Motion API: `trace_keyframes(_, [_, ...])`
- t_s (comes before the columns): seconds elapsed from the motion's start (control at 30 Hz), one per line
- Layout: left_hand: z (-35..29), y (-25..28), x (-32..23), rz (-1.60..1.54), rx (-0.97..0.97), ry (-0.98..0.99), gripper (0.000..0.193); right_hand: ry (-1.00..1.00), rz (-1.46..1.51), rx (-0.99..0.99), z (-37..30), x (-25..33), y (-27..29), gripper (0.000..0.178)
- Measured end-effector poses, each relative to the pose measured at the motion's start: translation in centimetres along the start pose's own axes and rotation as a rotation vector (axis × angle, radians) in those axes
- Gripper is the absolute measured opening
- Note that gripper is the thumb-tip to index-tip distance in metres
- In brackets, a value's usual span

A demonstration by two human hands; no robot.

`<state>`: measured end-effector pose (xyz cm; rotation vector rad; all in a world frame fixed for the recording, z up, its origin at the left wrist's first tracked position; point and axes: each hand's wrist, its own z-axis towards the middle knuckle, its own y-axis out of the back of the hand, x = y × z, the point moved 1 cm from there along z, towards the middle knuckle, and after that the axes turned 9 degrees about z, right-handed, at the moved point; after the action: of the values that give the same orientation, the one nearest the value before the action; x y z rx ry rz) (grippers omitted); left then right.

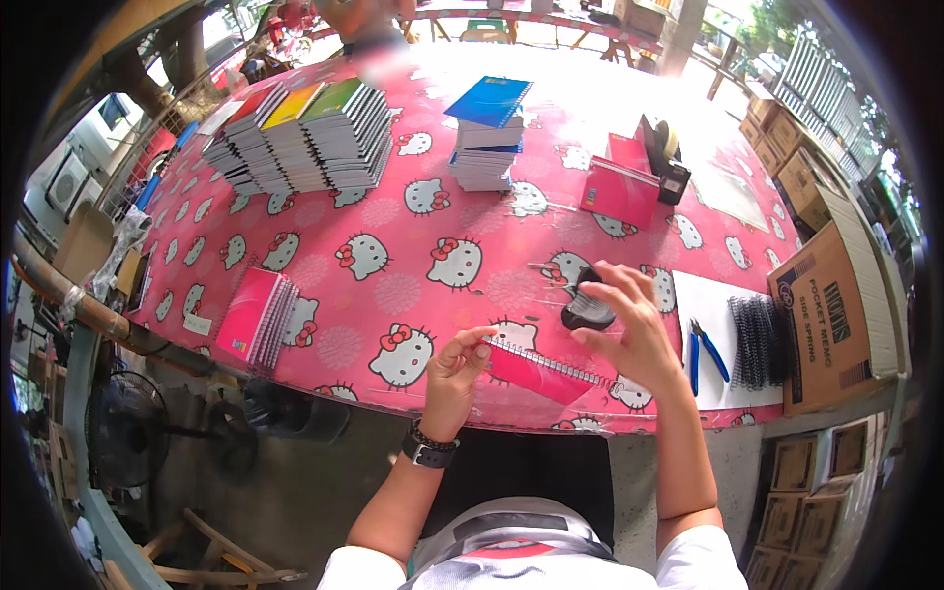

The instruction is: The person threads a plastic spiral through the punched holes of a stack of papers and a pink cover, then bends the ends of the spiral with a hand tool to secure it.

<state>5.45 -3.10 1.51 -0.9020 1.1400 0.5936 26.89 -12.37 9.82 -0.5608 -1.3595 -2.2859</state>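
A pink spiral notebook [539, 376] lies near the table's front edge, its wire coil [551, 359] running along the far side. My left hand [457, 372] is closed in a pinch on the coil's left end. Over the coil's right end hovers my right hand [634, 329], its fingers spread and nothing visible between them. Just beyond its thumb and fingertips sits a small black rounded object [588, 307], whose kind I cannot make out. Blue-handled pliers [704, 356] and a bunch of black wire coils [755, 342] rest on a white sheet [693, 295] to the right.
Pink notebooks [258, 317] are piled at left. Tall notebook stacks [324, 138] and a blue-covered stack [490, 138] stand farther back. Pink notebooks [619, 190] lean beside a black tape dispenser [671, 167]. A cardboard box [824, 320] borders the right edge. A person [364, 20] is across the table.
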Motion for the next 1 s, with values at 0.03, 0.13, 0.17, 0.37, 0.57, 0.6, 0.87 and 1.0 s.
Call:
trace_keyframes(0.03, [-0.1, -0.3, -0.6, 0.029, 0.009, -0.013, 0.026, 0.033, 0.100, -0.002, 0.2, 2.0, 0.0, 0.054])
trace_keyframes(0.13, [0.0, -2.3, -2.6, 0.058, 0.041, -0.040, 0.022, 0.039, 0.299, 0.029, 0.1, 6.3, -1.3, 0.041])
trace_keyframes(0.17, [-0.1, -2.7, -3.1, 0.032, 0.056, -0.032, 0.021, 0.043, 0.326, 0.038, 0.0, 6.6, -1.5, 0.038])
trace_keyframes(0.37, [-0.7, -2.8, -4.7, 0.070, 0.040, -0.034, 0.016, 0.041, 0.434, -0.016, -0.5, 7.1, -1.8, 0.028])
trace_keyframes(0.57, [-1.1, -2.9, -5.4, 0.135, 0.034, -0.090, 0.017, 0.068, 0.467, -0.090, -0.5, 7.6, -2.1, 0.027])
trace_keyframes(0.6, [-1.2, -2.8, -5.4, 0.142, 0.031, -0.092, 0.017, 0.061, 0.473, -0.083, -0.5, 7.6, -2.2, 0.026])
trace_keyframes(0.87, [-2.0, -2.9, -6.3, 0.420, -0.046, -0.179, 0.015, 0.035, 0.482, -0.069, -0.2, 8.4, -2.6, 0.024])
trace_keyframes(1.0, [-2.0, -2.6, -5.8, 0.360, -0.054, -0.224, 0.013, 0.036, 0.495, -0.041, 0.0, 8.6, -2.7, 0.023])
